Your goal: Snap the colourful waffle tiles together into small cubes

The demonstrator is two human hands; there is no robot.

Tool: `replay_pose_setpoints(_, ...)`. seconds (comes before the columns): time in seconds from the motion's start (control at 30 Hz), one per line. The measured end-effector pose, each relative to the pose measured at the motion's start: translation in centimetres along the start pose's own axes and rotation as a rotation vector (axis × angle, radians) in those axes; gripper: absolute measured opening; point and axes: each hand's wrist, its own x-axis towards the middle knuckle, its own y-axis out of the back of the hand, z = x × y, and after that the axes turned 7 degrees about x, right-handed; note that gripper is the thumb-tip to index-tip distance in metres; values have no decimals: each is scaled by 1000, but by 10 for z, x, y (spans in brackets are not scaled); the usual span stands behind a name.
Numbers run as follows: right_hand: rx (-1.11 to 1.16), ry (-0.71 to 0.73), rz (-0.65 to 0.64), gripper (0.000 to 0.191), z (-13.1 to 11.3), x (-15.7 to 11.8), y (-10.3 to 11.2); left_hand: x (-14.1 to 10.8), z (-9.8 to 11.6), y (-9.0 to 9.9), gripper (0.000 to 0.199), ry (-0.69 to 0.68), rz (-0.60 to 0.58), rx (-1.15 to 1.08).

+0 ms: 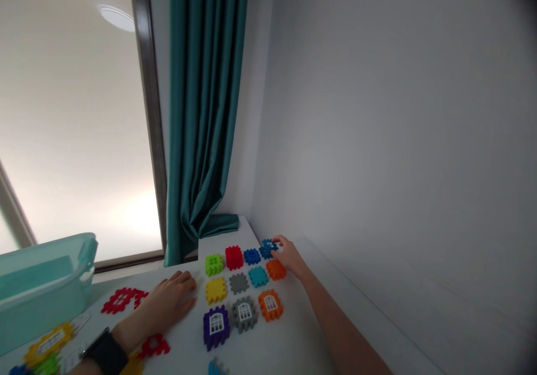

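My right hand (290, 257) reaches to the far right of the laid-out pieces and has its fingers closed around a dark blue interlocking building block (267, 248) with a notched rim. Flat on the white table, my left hand (174, 297) rests with loosely bent fingers and nothing in it. Between the hands lie rows of notched square blocks: a lime green block (213, 264), a red block (234, 257), a blue block (252, 256), a yellow block (215, 290), a grey block (239, 283), a light blue block (258, 276) and an orange block (276, 269). The nearer row has purple, grey and orange window blocks (271, 305).
A mint green plastic bin (46, 291) stands at the left. Loose red pieces (119, 300) and a yellow piece (49, 342) lie between it and my left arm. A teal curtain (205, 112) hangs behind the table, and a grey wall (377, 140) borders the right side.
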Motion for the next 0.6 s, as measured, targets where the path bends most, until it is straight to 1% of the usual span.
replay_pose_setpoints(0.13,18,-31,-59,32,7,7,-3,3,-3,-3,22,-7,2,10)
replay_pose_setpoints(0.3,33,-57,-111,33,13,13,-4,5,-4,-2,21,-14,-13,14)
replay_pose_setpoints(0.6,32,-74,-154,31,19,16,-6,5,-4,-1,22,4,-28,18)
